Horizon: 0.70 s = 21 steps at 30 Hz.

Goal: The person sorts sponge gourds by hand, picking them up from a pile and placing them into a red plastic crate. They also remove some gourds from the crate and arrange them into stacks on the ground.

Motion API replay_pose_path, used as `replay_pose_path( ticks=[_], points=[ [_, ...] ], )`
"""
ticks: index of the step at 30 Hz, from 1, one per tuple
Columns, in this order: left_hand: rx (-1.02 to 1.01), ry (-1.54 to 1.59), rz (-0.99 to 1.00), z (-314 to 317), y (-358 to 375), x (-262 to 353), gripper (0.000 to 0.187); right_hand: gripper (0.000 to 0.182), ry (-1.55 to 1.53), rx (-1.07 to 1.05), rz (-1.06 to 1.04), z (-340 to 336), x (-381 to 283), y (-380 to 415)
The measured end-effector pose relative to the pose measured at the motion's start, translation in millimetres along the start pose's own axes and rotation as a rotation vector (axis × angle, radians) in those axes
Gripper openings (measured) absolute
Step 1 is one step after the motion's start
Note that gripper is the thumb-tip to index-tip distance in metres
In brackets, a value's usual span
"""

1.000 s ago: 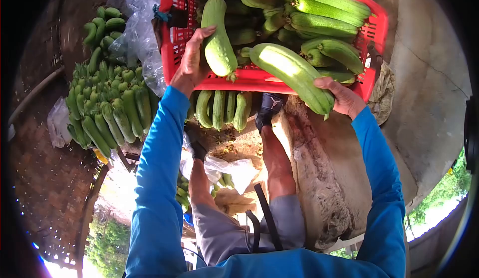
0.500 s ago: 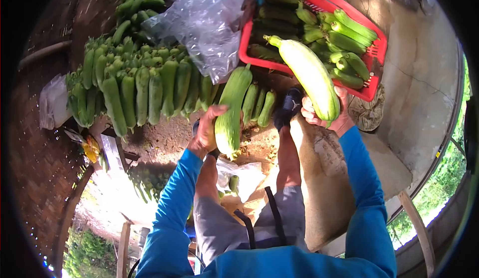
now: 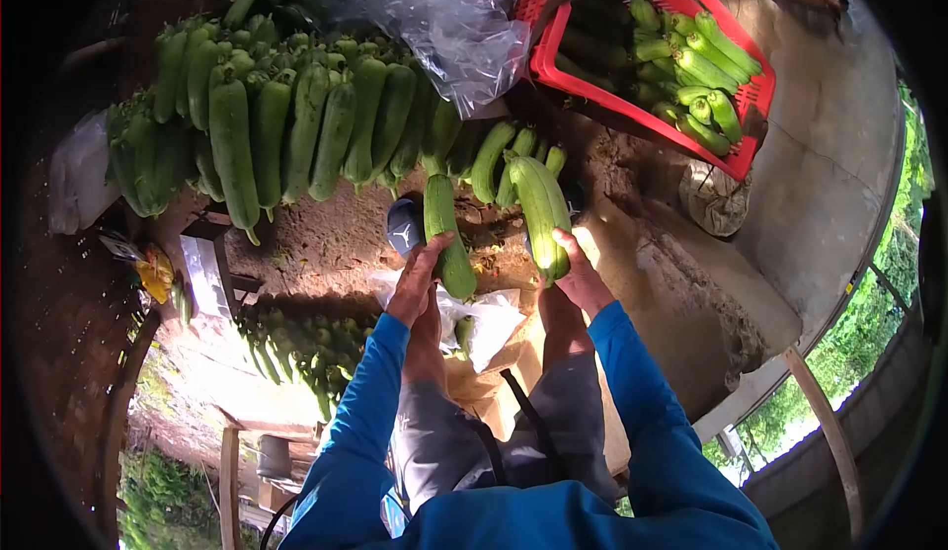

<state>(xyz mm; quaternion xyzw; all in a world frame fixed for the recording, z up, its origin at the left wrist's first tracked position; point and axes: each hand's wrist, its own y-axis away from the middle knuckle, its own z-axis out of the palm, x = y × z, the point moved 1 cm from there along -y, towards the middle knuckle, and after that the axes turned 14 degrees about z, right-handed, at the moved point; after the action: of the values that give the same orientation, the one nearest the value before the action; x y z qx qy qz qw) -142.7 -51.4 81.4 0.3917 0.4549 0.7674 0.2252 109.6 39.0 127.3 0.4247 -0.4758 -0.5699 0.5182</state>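
Wrapped around a green luffa gourd (image 3: 450,229) is my left hand (image 3: 419,278), which holds it nearly upright in front of my legs. My right hand (image 3: 583,278) grips a thicker, paler luffa (image 3: 538,209) near its lower end, the thumb lying along its side. The two gourds are apart, a short gap between them. Just beyond them, several smaller luffas (image 3: 491,163) end a long row of stacked luffas (image 3: 331,140) that reaches to the left. The fingers behind each gourd are partly hidden.
A red plastic crate (image 3: 647,127) with luffas inside stands at the upper right. Clear plastic sheeting (image 3: 449,32) lies over the back of the stack. Another pile of luffas (image 3: 296,348) is at the lower left. A concrete ledge (image 3: 681,264) runs along the right.
My right hand has brought its luffa down and left from beside the crate. My left hand still holds a luffa, now lower. The view has shifted, and the crate appears farther right.
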Motion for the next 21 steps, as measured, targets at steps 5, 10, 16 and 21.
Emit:
replay_pose_path(
  ticks=[5, 10, 16, 21],
  points=[
    [0.080, 0.045, -0.073, -5, -24, -87, 0.063, 0.037, 0.058, 0.187, -0.049, -68, 16, -47],
    [0.093, -0.015, -0.051, 22, -41, -116, 0.061, 0.036, 0.324, 0.489, -0.172, -128, 7, -94],
    [0.012, -0.153, 0.020, 66, -62, -101, 0.052, 0.034, 0.206, 0.376, -0.271, -164, 4, -98],
    [-0.111, -0.205, 0.018, 92, -88, -90, 0.053, 0.043, 0.311, 0.562, -0.412, -177, -11, -114]
  ],
)
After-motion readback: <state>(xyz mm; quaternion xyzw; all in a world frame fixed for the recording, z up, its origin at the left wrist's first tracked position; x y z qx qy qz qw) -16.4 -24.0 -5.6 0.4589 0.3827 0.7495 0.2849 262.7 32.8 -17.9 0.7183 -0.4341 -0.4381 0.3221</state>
